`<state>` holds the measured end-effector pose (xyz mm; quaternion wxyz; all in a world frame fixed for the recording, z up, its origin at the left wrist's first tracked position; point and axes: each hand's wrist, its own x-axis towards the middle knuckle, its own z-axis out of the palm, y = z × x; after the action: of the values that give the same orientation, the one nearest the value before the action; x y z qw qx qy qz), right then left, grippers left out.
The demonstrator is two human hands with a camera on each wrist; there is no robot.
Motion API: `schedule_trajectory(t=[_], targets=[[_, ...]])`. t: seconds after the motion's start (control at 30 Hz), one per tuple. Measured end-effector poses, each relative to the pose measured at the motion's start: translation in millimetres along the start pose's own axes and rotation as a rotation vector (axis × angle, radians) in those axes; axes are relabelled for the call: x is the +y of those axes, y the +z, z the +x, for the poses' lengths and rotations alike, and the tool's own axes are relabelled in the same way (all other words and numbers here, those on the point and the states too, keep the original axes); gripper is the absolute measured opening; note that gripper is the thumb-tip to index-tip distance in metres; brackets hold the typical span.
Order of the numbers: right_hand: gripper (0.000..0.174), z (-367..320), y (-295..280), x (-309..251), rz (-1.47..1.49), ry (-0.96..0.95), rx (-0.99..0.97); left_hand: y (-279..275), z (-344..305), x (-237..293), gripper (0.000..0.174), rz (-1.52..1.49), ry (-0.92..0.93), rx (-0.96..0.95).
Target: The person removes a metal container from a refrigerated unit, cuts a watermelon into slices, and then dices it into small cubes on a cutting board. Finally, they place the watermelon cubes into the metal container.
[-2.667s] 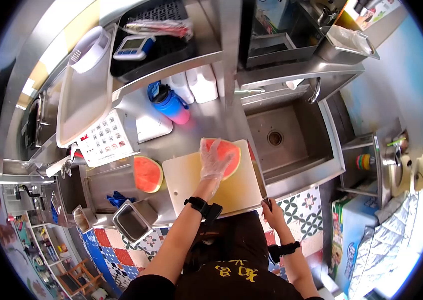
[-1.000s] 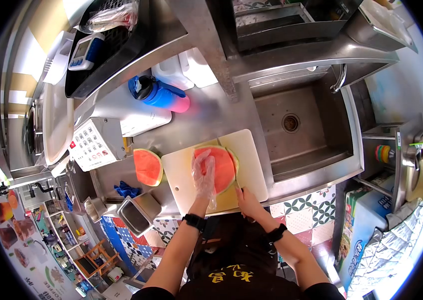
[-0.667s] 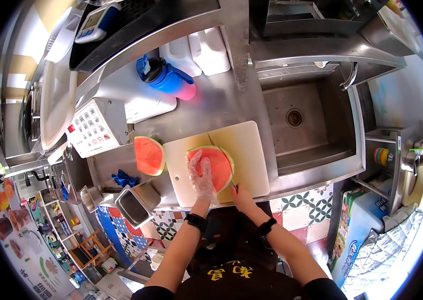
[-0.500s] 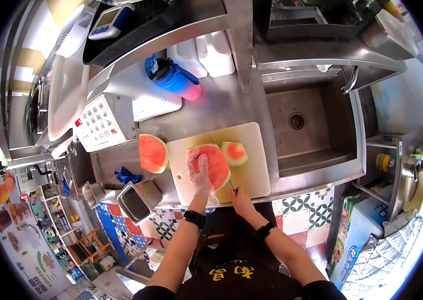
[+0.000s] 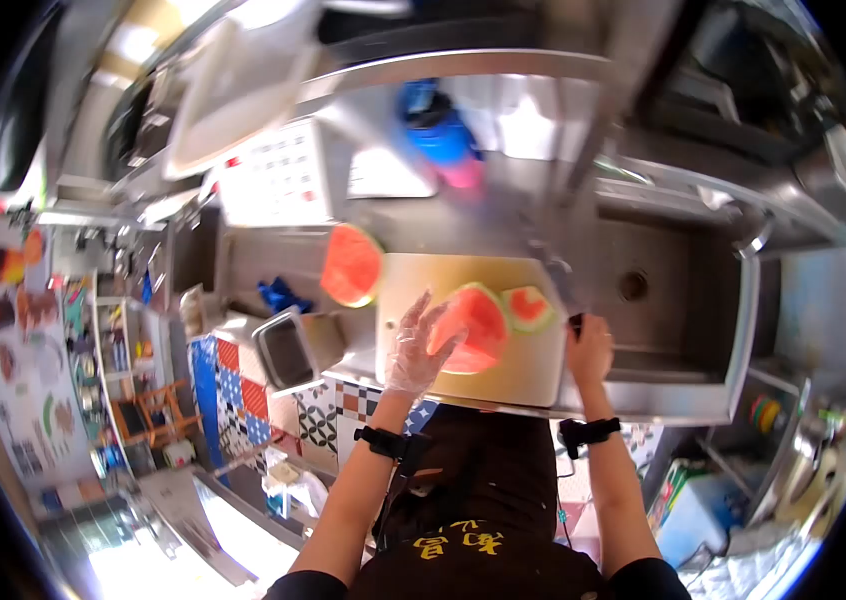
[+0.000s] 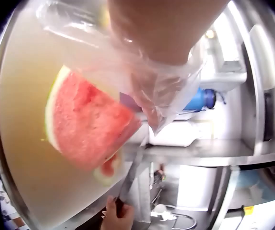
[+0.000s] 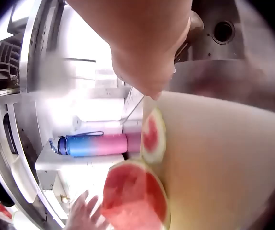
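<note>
A large cut piece of watermelon (image 5: 475, 330) lies on the pale cutting board (image 5: 528, 375), red flesh upward. Beside it on the right is a smaller end slice (image 5: 527, 308) with a thick pale rind. My left hand (image 5: 417, 348), in a clear plastic glove, is at the large piece's left side with fingers spread, gripping nothing. Off the board's right edge, my right hand (image 5: 590, 350) grips a knife (image 6: 133, 170) by its dark handle, blade pointing away from me. Another watermelon wedge (image 5: 352, 265) rests on the counter left of the board.
A steel sink (image 5: 678, 300) lies right of the board. Behind stand a blue and pink bottle (image 5: 443, 140) and a white box with a printed chart (image 5: 275, 178). At the left are a steel container (image 5: 288, 352) and a blue cloth (image 5: 283, 295).
The knife has cut the end slice from the large watermelon piece. My right hand has carried the knife right, off the board. My left hand has come off the flesh, fingers spreading.
</note>
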<state>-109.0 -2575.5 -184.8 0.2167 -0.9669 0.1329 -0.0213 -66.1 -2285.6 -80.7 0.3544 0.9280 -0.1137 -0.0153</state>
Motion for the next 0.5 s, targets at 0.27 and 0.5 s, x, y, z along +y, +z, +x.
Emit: schedule_trajectory(t=[0.27, 0.5], targets=[[0.035, 74.6, 10.3, -12.3, -0.041, -0.395, -0.014, -177.4, -116.1, -195.8, 0.050, -1.029, -0.365, 0.706], [0.043, 62.5, 44.7, -24.4, 0.011, -0.449, -0.128, -323.0, -182.4, -354.0, 0.053, -1.082, -1.089, 1.021]])
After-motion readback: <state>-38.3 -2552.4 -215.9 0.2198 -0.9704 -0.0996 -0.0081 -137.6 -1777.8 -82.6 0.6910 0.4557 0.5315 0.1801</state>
